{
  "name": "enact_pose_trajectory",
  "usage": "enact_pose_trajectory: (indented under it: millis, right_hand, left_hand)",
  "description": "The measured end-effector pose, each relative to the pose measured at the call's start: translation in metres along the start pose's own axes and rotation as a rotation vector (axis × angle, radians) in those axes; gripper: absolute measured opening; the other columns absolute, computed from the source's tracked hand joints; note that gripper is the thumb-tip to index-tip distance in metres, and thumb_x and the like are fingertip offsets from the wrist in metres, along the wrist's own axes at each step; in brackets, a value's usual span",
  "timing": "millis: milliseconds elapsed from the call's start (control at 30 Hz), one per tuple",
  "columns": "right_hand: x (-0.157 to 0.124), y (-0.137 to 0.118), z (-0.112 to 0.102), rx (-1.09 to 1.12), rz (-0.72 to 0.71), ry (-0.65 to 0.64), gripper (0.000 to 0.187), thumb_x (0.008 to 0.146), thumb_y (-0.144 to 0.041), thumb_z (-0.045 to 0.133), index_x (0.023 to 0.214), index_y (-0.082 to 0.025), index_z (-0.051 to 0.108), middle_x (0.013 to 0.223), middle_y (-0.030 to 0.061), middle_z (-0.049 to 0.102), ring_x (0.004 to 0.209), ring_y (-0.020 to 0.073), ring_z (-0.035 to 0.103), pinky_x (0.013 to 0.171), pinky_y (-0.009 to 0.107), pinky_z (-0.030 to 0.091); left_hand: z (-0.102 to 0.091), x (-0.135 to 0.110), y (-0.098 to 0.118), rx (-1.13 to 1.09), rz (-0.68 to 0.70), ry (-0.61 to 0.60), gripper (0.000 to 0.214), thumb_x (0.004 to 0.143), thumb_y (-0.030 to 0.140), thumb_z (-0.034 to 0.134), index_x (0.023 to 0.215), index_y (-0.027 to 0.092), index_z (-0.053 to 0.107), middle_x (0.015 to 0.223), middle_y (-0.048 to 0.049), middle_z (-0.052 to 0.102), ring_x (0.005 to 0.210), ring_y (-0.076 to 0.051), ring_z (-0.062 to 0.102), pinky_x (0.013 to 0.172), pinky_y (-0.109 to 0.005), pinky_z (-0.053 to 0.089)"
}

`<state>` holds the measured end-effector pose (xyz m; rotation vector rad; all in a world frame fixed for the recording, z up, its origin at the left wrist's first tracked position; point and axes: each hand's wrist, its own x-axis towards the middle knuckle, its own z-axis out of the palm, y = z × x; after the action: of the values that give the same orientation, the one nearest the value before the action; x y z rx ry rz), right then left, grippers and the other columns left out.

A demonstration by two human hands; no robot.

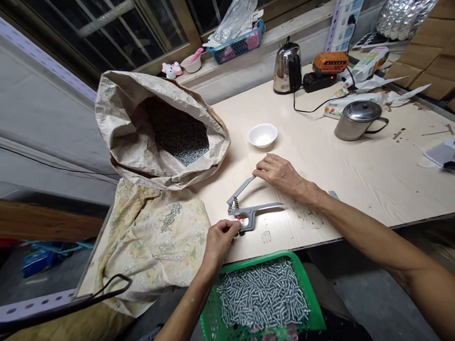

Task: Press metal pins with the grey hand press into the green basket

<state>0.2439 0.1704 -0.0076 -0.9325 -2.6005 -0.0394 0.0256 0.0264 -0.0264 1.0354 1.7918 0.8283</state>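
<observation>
A grey hand press plier [250, 213] with a coil spring and a red part at its jaw rests on the table. My right hand [278, 173] grips the end of its raised upper lever. At the jaw, my left hand [220, 237] is pinched, thumb and fingertips together; whatever sits between them is too small to make out. Just below, a green plastic basket [284, 255] holds many small silver screw-like pieces [264, 294]. To the left, a little heap of similar metal pieces [170, 217] lies on a patterned cloth [177, 254].
A large open paper sack [119, 116] with metal pieces inside leans at the back left. Behind my right hand is a white bowl [263, 135]. Farther right stand a steel kettle [283, 71], an orange battery [329, 63] on a charger, and a lidded metal mug [354, 122].
</observation>
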Motion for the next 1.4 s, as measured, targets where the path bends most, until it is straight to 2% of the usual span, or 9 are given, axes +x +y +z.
enact_pose_trajectory:
  millis: [233,400,633,667,733,833,933,1100,1400]
  right_hand:
    - [-0.001,0.001,0.015,-0.065,-0.025,-0.073,0.036,0.098,-0.009,0.034,0.095,-0.019,0.068,0.094,0.0071,0.064,0.090,0.0194,0.051,0.093,0.038,0.033]
    - [-0.004,-0.001,0.028,-0.106,-0.056,-0.180,0.026,0.096,-0.010,0.042,0.094,-0.018,0.067,0.094,0.0054,0.064,0.089,0.0185,0.052,0.097,0.040,0.030]
    - [-0.009,-0.011,0.018,0.096,0.002,-0.299,0.020,0.096,-0.029,0.050,0.099,-0.017,0.066,0.098,0.0088,0.065,0.092,0.0208,0.055,0.090,0.037,0.038]
    - [-0.014,-0.012,0.016,0.142,0.013,-0.299,0.028,0.094,-0.038,0.054,0.108,-0.016,0.064,0.105,0.0108,0.065,0.096,0.0227,0.056,0.093,0.039,0.038]
    - [-0.026,-0.014,0.014,0.219,0.008,-0.288,0.066,0.084,-0.060,0.060,0.130,-0.013,0.052,0.123,0.0166,0.059,0.111,0.0287,0.053,0.101,0.046,0.034]
    - [-0.043,-0.014,0.016,0.268,-0.044,-0.301,0.105,0.071,-0.077,0.059,0.147,-0.012,0.029,0.146,0.0211,0.040,0.132,0.0352,0.037,0.110,0.052,0.025]
    - [-0.051,-0.015,0.019,0.263,-0.067,-0.326,0.107,0.071,-0.078,0.058,0.148,-0.011,0.027,0.150,0.0214,0.033,0.138,0.0364,0.030,0.112,0.053,0.023]
    - [-0.053,-0.021,0.025,0.231,-0.045,-0.279,0.099,0.071,-0.075,0.061,0.143,-0.012,0.036,0.144,0.0205,0.042,0.135,0.0389,0.033,0.110,0.058,0.024]
    - [-0.061,-0.021,0.020,0.273,-0.070,-0.256,0.099,0.070,-0.074,0.063,0.143,-0.015,0.035,0.145,0.0191,0.041,0.135,0.0379,0.032,0.110,0.057,0.025]
  left_hand:
    - [-0.003,0.001,0.010,-0.042,-0.163,-0.144,0.041,0.054,0.048,0.080,0.068,0.013,0.064,0.049,0.0020,0.057,0.046,-0.010,0.052,0.042,-0.020,0.042]
    - [-0.008,0.002,0.017,0.051,-0.303,-0.250,0.034,0.062,0.040,0.080,0.070,0.012,0.061,0.048,-0.0003,0.061,0.043,-0.010,0.055,0.048,-0.021,0.048]
    - [-0.013,0.001,0.026,0.121,-0.461,-0.398,0.031,0.067,0.034,0.080,0.065,0.012,0.058,0.044,0.0001,0.061,0.038,-0.009,0.054,0.044,-0.020,0.045]
    - [-0.014,0.000,0.026,0.122,-0.482,-0.404,0.030,0.067,0.033,0.080,0.066,0.012,0.058,0.044,0.0001,0.061,0.038,-0.009,0.054,0.044,-0.020,0.045]
    - [-0.014,-0.002,0.026,0.117,-0.512,-0.392,0.029,0.068,0.033,0.079,0.068,0.013,0.058,0.045,0.0002,0.062,0.038,-0.009,0.055,0.044,-0.019,0.045]
    - [-0.014,-0.008,0.025,0.112,-0.533,-0.377,0.029,0.068,0.033,0.080,0.070,0.013,0.059,0.047,0.0001,0.063,0.040,-0.008,0.056,0.044,-0.016,0.043]
    - [-0.013,-0.014,0.024,0.099,-0.520,-0.370,0.029,0.067,0.032,0.081,0.070,0.014,0.059,0.047,0.0012,0.063,0.041,-0.007,0.056,0.046,-0.016,0.046]
    - [-0.013,-0.017,0.023,0.066,-0.509,-0.356,0.025,0.070,0.027,0.079,0.070,0.014,0.058,0.048,0.0021,0.063,0.043,-0.007,0.058,0.048,-0.017,0.048]
    - [-0.012,-0.017,0.020,0.121,-0.528,-0.376,0.024,0.069,0.028,0.079,0.067,0.014,0.060,0.049,0.0011,0.063,0.044,-0.008,0.058,0.048,-0.017,0.047]
